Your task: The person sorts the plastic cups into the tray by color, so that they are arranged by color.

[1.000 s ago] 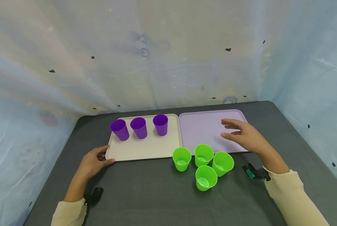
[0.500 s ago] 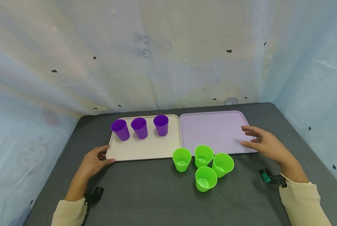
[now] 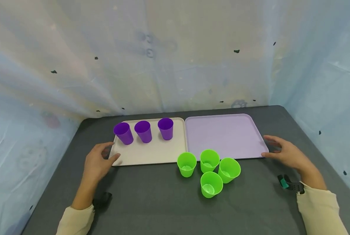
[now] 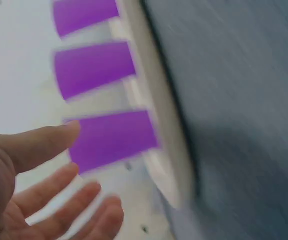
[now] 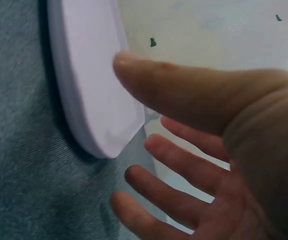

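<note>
A cream tray carries three upright purple cups along its far edge. A bare lilac tray lies against its right side. Several green cups stand clustered on the grey table in front of the seam between the trays. My left hand hovers open at the cream tray's front-left corner, thumb beside the rim. The left wrist view shows its spread fingers near the closest purple cup, apart from it. My right hand is spread open at the lilac tray's front-right corner, holding nothing.
The dark grey table is walled by pale blue sheeting at the back and both sides. A small black clip lies by my left wrist. A black and green one lies by my right wrist.
My right hand swept rightward off the lilac tray to its front-right corner. My left hand lifted slightly and opened at the cream tray's corner. Cups and trays stayed put.
</note>
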The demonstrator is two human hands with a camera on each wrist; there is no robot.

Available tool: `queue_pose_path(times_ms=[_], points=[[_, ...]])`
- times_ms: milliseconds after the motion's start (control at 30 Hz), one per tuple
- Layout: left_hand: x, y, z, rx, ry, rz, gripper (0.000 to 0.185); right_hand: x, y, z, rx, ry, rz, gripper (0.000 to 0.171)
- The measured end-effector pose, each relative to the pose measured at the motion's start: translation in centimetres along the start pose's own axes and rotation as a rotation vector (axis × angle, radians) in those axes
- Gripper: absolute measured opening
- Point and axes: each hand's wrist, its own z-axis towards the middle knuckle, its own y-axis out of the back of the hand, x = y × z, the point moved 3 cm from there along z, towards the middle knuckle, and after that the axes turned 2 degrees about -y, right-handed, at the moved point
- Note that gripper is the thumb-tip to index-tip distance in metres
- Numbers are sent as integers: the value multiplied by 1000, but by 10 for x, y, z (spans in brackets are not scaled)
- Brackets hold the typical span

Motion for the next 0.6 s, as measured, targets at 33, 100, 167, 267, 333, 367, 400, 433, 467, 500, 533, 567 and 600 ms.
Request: queue_pose_path(times_ms=[33,100,167,267,333,367,400,433,467,500,533,567,600], points=[[-8,-1,-2,-8,-23,-32,48,-2,-2,1,6,8,2,88],[-26,-4,-6,3,-76,-101,45,-4,-4,2,15,24,5,89],[-44,-9,-11,41,-122,-157,44,-6,-8,3,22,29,7,90],[-71,-18,-16,93,-173,-223,45,-7,-12,4,16,29,-24,91],[-88,-24,-17,109,-199,-279,45,-7,-12,4,6,27,-44,91],[-96,-27,-18,113,-211,-306,45,-7,-12,4,2,24,-50,91],[-103,-30,-18,116,-219,-334,45,-6,-11,5,0,23,-55,92],[-110,-33,-18,118,-228,-360,45,-6,-10,5,-2,16,-62,93],[-116,-37,-19,122,-236,-382,45,-5,-10,5,-3,9,-65,94],[-122,-41,-19,129,-244,-403,45,-5,-9,6,-4,4,-67,94],[-127,-45,-20,140,-256,-412,46,-5,-9,7,-4,3,-69,95],[-131,-50,-21,154,-270,-411,48,-4,-8,7,-3,6,-69,95],[-135,-55,-22,172,-281,-409,51,-4,-8,8,-3,12,-72,95]])
